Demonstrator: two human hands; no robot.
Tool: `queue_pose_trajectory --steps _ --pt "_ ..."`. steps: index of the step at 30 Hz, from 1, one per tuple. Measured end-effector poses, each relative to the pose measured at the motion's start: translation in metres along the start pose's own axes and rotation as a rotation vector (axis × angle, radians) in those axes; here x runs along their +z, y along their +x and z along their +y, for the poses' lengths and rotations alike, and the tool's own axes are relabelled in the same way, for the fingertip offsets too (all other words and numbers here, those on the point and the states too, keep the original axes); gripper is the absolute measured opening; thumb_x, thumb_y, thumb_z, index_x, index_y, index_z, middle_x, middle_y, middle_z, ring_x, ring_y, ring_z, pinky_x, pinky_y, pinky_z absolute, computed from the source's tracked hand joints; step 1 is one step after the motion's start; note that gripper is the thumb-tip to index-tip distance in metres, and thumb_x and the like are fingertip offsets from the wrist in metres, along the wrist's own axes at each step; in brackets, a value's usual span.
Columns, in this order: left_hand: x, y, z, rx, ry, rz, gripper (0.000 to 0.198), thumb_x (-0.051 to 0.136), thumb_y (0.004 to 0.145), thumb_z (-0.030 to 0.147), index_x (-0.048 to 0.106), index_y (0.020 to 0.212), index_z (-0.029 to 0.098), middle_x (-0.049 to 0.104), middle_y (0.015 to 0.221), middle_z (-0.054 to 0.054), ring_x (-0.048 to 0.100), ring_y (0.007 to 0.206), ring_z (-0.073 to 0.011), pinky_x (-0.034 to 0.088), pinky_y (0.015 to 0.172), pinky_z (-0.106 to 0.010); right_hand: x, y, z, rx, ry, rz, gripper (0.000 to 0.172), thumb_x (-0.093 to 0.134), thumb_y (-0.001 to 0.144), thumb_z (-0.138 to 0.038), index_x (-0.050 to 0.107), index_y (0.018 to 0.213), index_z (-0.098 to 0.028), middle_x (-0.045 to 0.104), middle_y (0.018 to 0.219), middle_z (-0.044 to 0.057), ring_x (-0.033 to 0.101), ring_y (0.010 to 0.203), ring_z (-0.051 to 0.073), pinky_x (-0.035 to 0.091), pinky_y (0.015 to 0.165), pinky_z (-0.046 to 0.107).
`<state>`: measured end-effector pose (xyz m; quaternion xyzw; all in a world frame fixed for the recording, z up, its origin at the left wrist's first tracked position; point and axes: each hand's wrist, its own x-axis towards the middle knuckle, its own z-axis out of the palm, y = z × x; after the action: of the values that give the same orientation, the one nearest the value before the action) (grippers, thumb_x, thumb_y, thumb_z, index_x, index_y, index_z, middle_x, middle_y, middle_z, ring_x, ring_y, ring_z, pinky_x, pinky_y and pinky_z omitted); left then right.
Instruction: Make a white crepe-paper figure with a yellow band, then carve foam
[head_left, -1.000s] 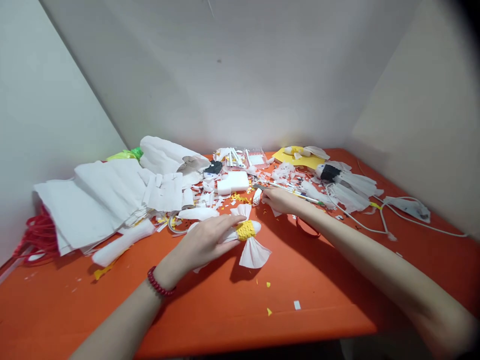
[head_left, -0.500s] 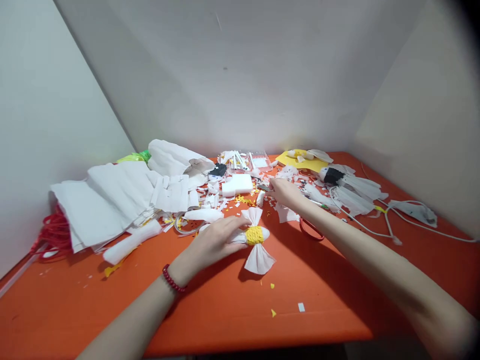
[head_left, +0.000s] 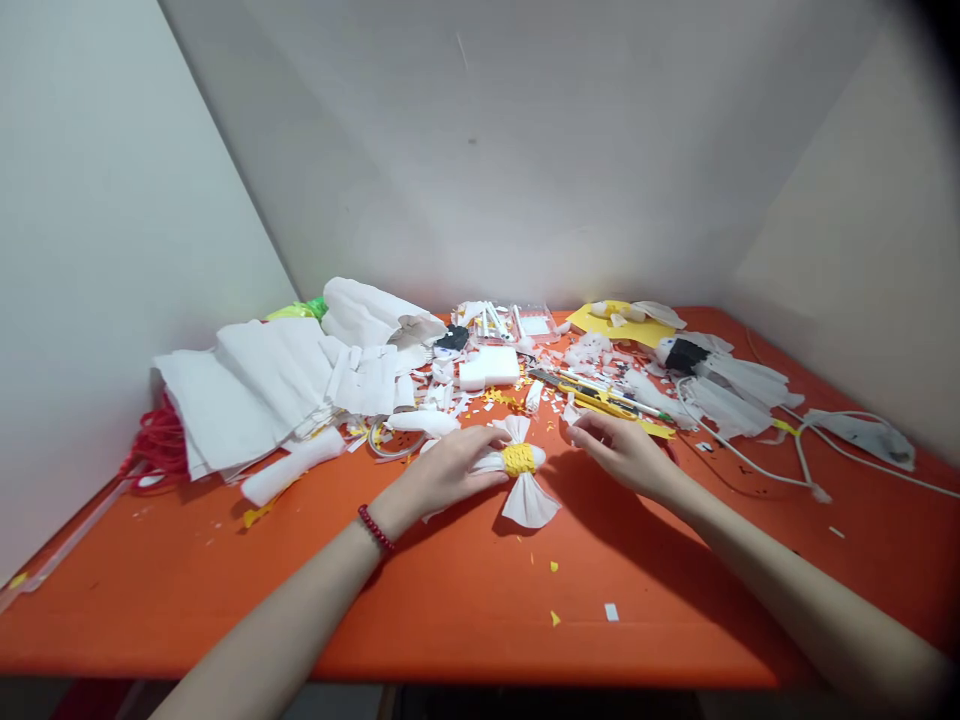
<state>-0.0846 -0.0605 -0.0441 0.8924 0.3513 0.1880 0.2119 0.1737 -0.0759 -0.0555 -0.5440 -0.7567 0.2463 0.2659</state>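
In the head view, a clear box (head_left: 536, 339) lies near the middle of the back edge of the desk (head_left: 450, 640), with white pens (head_left: 495, 320) in its left part, a white card (head_left: 535, 326) in its right part, and paper scraps about it. The fish (head_left: 519, 460), white with a yellow scaled band, is near the middle of the desk, in front of the white block (head_left: 491, 366). Its long axis runs left to right, roughly parallel to the front edge; its rounded head points to the right edge, and its rear is largely hidden by the left hand (head_left: 448, 468). One fin fans toward the back edge, the other toward the front edge. The left hand's grip is closed around the fish's body, behind the band. The right hand (head_left: 628, 456) is to the right of the head, apart from it, fingers bent beside a white scrap (head_left: 572, 411); whether its grip is closed on that scrap, I cannot tell. Just behind this hand lies a yellow cutter (head_left: 592, 397). Toward the back right corner, a second fish (head_left: 616, 311) lies on a yellow sheet (head_left: 649, 332), near a black-banded fish (head_left: 686, 355).
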Motion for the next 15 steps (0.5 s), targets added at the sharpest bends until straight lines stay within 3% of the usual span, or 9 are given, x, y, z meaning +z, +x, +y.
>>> queue_pose_trajectory --steps 4,6,10,13,15 --pt "-0.016 -0.003 0.001 0.067 0.073 0.021 0.054 0.066 0.075 0.046 0.049 0.121 0.022 0.061 0.118 -0.008 0.056 0.108 -0.0238 0.044 0.092 -0.039 -0.006 -0.004 0.005 0.018 0.024 0.022 0.037 0.037 0.090 -0.047 0.056 0.080 -0.017 0.060 0.073 0.002 0.051 0.063 0.011 0.038 0.058 0.022" --pt "-0.034 -0.006 -0.001 0.060 0.093 0.108 0.049 0.060 0.082 0.044 0.048 0.124 0.023 0.058 0.124 -0.008 0.053 0.114 -0.0219 0.041 0.098 -0.038 -0.011 -0.007 0.007 0.036 0.019 0.050 0.038 0.038 0.089 -0.049 0.057 0.081 -0.017 0.060 0.070 0.002 0.050 0.061 0.011 0.037 0.056 0.022" --pt "-0.083 -0.016 -0.017 -0.165 0.201 0.371 0.033 0.044 0.090 0.041 0.058 0.112 0.020 0.063 0.117 -0.007 0.056 0.110 -0.0224 0.043 0.096 -0.036 -0.023 -0.009 0.010 0.056 -0.011 0.114 0.040 0.039 0.087 -0.052 0.057 0.082 -0.018 0.060 0.070 0.003 0.051 0.062 0.013 0.038 0.057 0.023" --pt "-0.114 -0.033 -0.037 -0.346 0.300 0.324 0.035 0.043 0.089 0.042 0.060 0.109 0.019 0.064 0.117 -0.007 0.058 0.107 -0.0233 0.045 0.092 -0.033 -0.031 -0.009 0.016 0.041 -0.053 0.155 0.042 0.038 0.087 -0.054 0.057 0.080 -0.018 0.061 0.071 0.004 0.052 0.062 0.013 0.040 0.058 0.024" --pt "-0.126 -0.052 -0.052 -0.507 0.377 0.220 0.038 0.043 0.087 0.044 0.060 0.109 0.019 0.065 0.114 -0.006 0.060 0.103 -0.0246 0.046 0.089 -0.033 -0.036 -0.010 0.020 0.052 -0.121 0.183 0.042 0.037 0.086 -0.055 0.057 0.078 -0.019 0.059 0.067 0.003 0.050 0.056 0.012 0.038 0.054 0.024"
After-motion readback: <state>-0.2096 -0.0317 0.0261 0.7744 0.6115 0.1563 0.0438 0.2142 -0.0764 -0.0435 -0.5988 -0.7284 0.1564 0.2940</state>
